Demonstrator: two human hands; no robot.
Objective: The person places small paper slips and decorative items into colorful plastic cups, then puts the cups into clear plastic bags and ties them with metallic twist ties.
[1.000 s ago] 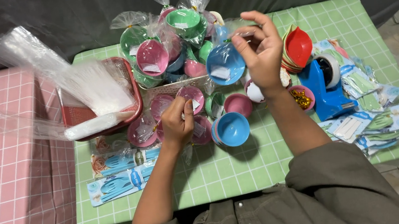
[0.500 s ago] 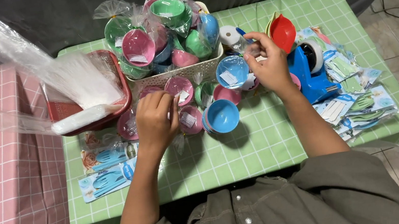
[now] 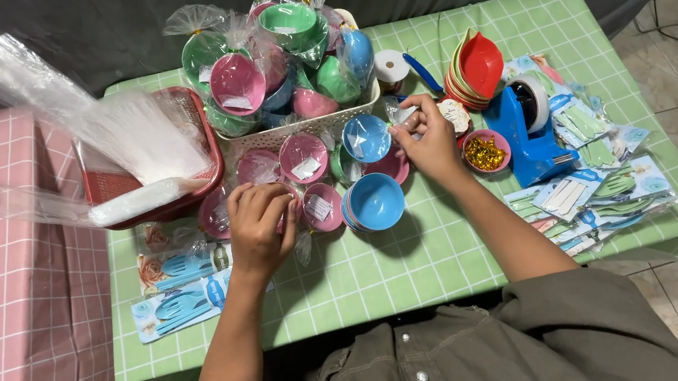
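Note:
My right hand [image 3: 430, 137] pinches the twisted clear wrap of a blue bowl [image 3: 367, 137] that leans against the white basket [image 3: 296, 128]. My left hand [image 3: 260, 223] rests fingers-down on wrapped pink bowls [image 3: 305, 158] lying on the green checked table [image 3: 418, 259]. An unwrapped stack of blue bowls [image 3: 374, 201] stands between my two hands. The basket is heaped with wrapped pink, green and blue bowls [image 3: 239, 81].
A red basket [image 3: 194, 118] holds a sheaf of clear plastic bags [image 3: 117, 128] at the left. A blue tape dispenser [image 3: 529, 132], a pink dish of gold bits [image 3: 484, 152], stacked red dishes [image 3: 480, 65] and packets of cutlery [image 3: 591, 183] lie right. Blue spoon packets [image 3: 179, 299] lie front left.
My right hand came down from in front of the camera and set the wrapped blue bowl by the white basket. My left hand stayed on the pink bowls.

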